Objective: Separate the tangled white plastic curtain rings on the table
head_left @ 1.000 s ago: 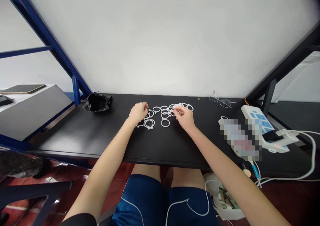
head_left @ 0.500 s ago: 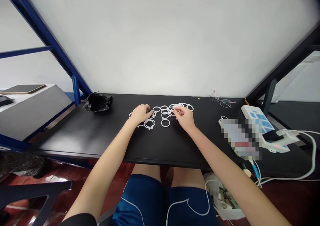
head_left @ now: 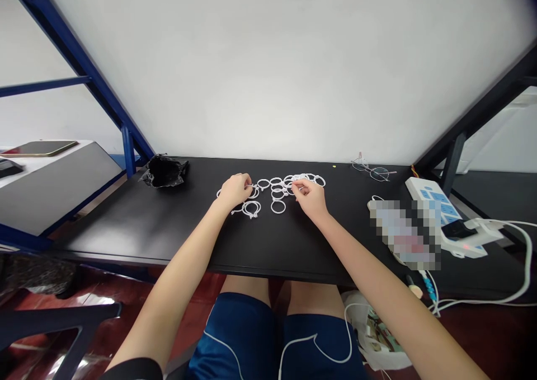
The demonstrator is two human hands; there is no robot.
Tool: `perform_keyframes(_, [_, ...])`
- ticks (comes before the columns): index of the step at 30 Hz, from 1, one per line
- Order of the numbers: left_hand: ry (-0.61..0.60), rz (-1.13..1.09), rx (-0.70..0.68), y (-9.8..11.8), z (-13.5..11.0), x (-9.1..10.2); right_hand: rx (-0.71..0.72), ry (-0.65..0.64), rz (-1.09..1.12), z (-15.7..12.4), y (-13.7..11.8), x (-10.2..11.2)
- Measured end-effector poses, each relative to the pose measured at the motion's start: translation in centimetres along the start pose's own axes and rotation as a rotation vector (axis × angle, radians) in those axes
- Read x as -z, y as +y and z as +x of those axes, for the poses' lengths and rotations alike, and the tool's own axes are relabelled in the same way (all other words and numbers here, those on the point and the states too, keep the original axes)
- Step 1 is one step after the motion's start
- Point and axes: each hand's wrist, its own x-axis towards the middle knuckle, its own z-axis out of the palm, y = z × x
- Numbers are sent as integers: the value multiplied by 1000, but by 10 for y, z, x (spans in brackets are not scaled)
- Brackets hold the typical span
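Note:
Several white elastic hair ties (head_left: 278, 206), thin rings with small knots, lie in two loose groups on the black table (head_left: 260, 245). Over the left group rests my left hand (head_left: 235, 191), its fingers curled and thumb drawn in at a tie; part of that group is hidden under it. My right hand (head_left: 310, 196) is at the near edge of the right group, thumb and fingertips pinched together. Whatever lies between those fingertips is too small to make out. Between the hands, a single hair tie (head_left: 263, 184) lies flat.
A crumpled black plastic bag (head_left: 164, 172) stands open at the back left. On the right are eyeglasses (head_left: 378, 173), a blurred-out phone (head_left: 400, 234) and a white power strip (head_left: 436, 201) with cables. A blue metal frame (head_left: 90, 83) rises at the left.
My left thumb and fingers have drawn closer together over the ties. My right hand and the other things stay nearly where they were.

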Motion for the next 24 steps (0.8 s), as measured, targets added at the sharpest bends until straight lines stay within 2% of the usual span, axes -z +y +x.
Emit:
perform_keyframes(4, [132,-54,37,1,-1,5,1,6,-4,0,0,0])
perform_keyframes(8, [233,-312,-44,4,3,3,21,18,29,-2,-3,-1])
perform_keyframes(10, [194,-496,-74,7,4,-3,73,25,40,-4,-6,-2])
perform_keyframes(12, [99,-663,-90,12,4,-10,170,4,41,-7,-9,-4])
perform_keyframes(16, [-66,-878,-175,24,0,-22,377,-143,56,-12,-12,-10])
perform_keyframes(20, [-97,-926,-192,30,-2,-26,379,-240,41,-15,-10,-15])
perform_keyframes(24, [-121,-1028,-93,33,-2,-23,346,-247,10,-14,-6,-16])
